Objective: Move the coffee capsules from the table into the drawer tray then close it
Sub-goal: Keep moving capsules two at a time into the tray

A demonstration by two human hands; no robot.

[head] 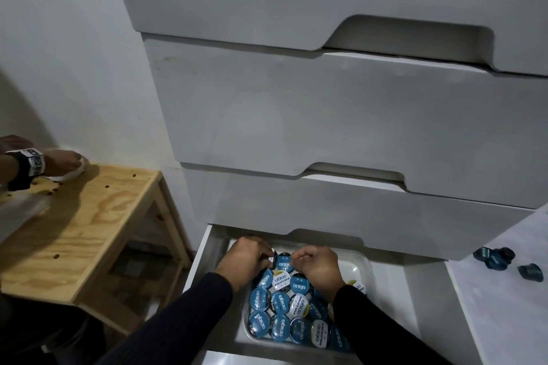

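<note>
Left hand [246, 258]: reaches into the open drawer [207, 249] over the far left corner of the tray [366, 261]; its fingers are curled and pinch a dark capsule [273, 255] at the fingertips.
Right hand [318, 265]: just right of the left hand, over the far middle of the tray; fingers curled downward onto the capsules, but whether it holds one cannot be told.
Sleeves [192, 314]: dark, running from the near edge up to both wrists.
Tray: pale, clear-walled, lying inside the bottom drawer; its far right corner is bare.
Capsules in tray [278, 302]: many, packed close and touching, most with blue lids facing up, a few with white lids printed "Excelso Robusta Gold".
Drawer: the lowest of the white chest [326, 127], pulled out toward the viewer; the three drawers above it are closed.
Loose capsules [493, 259]: several dark blue ones on the white surface [504, 320] at the right, well apart from the tray, one lying alone nearer than the cluster.
Wooden surface [89, 216]: at the left, light plywood with small dark specks.
Other person's hand [63, 161]: at the far left edge of the wooden surface, resting on a white dish [75, 173]; a dark band with a label sits at the wrist.
</note>
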